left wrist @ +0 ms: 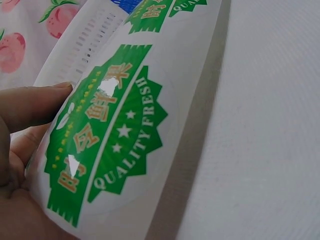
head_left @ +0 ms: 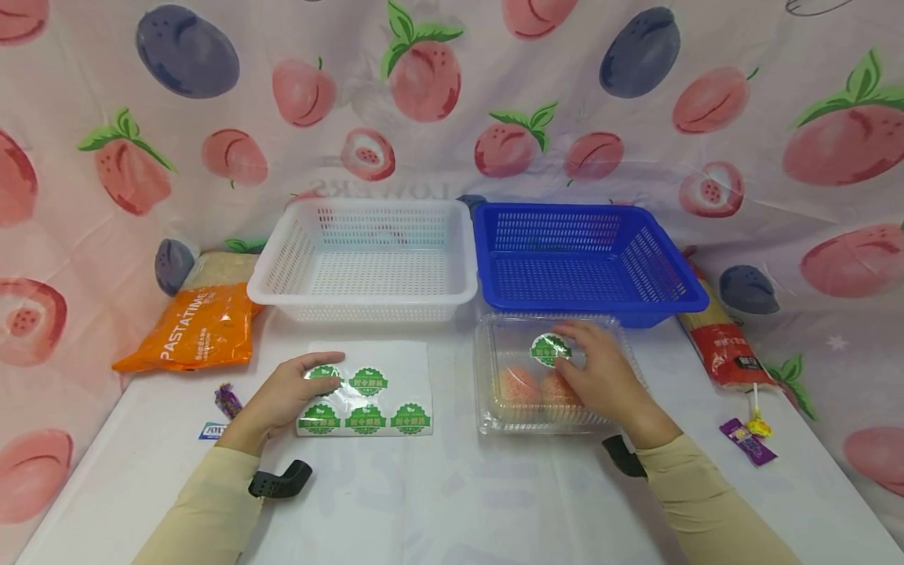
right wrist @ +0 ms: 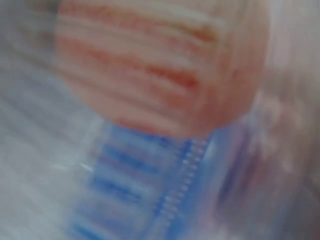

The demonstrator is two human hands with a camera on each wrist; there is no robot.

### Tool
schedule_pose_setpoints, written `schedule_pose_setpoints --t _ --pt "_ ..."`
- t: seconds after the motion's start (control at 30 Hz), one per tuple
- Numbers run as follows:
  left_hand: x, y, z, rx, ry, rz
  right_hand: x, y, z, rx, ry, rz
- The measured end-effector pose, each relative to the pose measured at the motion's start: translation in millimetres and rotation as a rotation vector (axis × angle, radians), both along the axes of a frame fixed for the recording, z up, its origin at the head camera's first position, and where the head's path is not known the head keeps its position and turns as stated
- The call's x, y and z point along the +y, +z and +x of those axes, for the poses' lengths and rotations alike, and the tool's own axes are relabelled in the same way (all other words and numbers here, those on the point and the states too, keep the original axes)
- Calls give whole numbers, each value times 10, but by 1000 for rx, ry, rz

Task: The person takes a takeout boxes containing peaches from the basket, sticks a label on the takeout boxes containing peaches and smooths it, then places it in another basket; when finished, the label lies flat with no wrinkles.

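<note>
White table (head_left: 452, 502): left hand (head_left: 286, 392) pinches sticker sheet (head_left: 395, 392); right hand (head_left: 600, 377) flat, covering clear box (head_left: 494, 345); right-wrist view blurred.

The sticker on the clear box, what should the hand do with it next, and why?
Probably rub it flat. The right hand rests on the lid of the clear box, fingers at the edge of the green sticker, which looks laid on but perhaps not pressed all over. The left hand holds the sticker sheet, so it is busy.

Green-and-white stickers (head_left: 368, 382); white basket (head_left: 363, 259) left, blue basket (head_left: 586, 259) right; orange bag (head_left: 198, 326); pink peach-patterned cloth (head_left: 636, 118).
</note>
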State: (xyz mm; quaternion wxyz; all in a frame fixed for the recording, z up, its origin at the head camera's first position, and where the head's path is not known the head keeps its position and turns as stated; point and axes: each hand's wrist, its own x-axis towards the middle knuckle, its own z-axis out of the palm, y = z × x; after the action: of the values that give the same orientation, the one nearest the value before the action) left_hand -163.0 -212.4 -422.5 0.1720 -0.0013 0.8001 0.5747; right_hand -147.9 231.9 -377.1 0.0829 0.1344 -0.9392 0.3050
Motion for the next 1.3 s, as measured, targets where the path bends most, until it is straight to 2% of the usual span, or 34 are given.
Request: schedule_pose_setpoints --t 0.17,0.47,0.7,1.3 --pt "2 2 4 -8 2 4 -11 -21 -2 31 -5 -36" --pt "11 3 -9 -5 1 -4 -2 12 -13 -55 14 -4" --pt "14 4 -14 -10 2 -9 13 25 -11 -81 78 -1" --pt "6 5 -14 -37 0 8 57 4 -4 -216 223 -169"
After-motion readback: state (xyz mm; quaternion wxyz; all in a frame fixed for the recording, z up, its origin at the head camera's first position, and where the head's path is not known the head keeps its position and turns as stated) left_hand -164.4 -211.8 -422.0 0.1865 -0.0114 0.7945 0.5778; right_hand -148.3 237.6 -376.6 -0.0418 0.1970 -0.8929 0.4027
